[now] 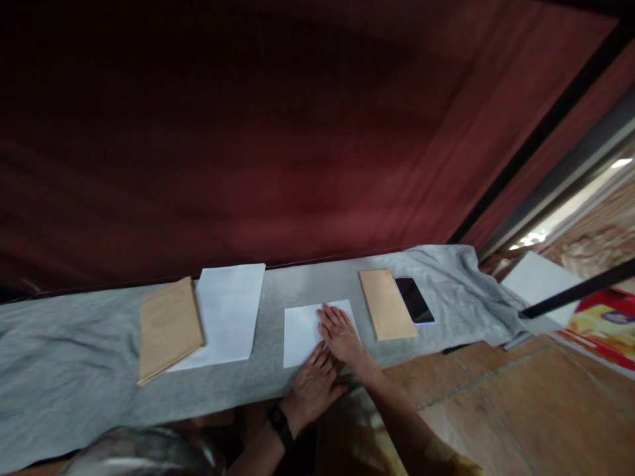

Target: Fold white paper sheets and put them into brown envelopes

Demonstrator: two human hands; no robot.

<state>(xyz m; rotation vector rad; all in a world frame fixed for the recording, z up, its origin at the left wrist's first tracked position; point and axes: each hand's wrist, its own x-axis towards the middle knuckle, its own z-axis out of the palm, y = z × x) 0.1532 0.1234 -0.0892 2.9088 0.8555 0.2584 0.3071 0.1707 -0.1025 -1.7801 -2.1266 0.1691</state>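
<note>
A folded sheet of white paper [300, 330] lies flat on the grey cloth in front of me. My right hand [341, 336] rests on its right half with the fingers stretched out. Just below, my left hand [315, 387], with a dark band on the wrist, lies at the paper's lower right edge, fingers extended and partly under the right hand. Neither hand grips anything. To the right is a brown paper envelope or folded packet [387, 304].
The grey cloth [89, 344] covers a long narrow surface against a dark red wall [278, 165]. White sheets [231, 311] lie to the left, partly under brown envelopes [169, 324]. A phone [415, 300] is at the right. Tiled floor [496, 396] shows below; a red-yellow box [605, 327] stands far right.
</note>
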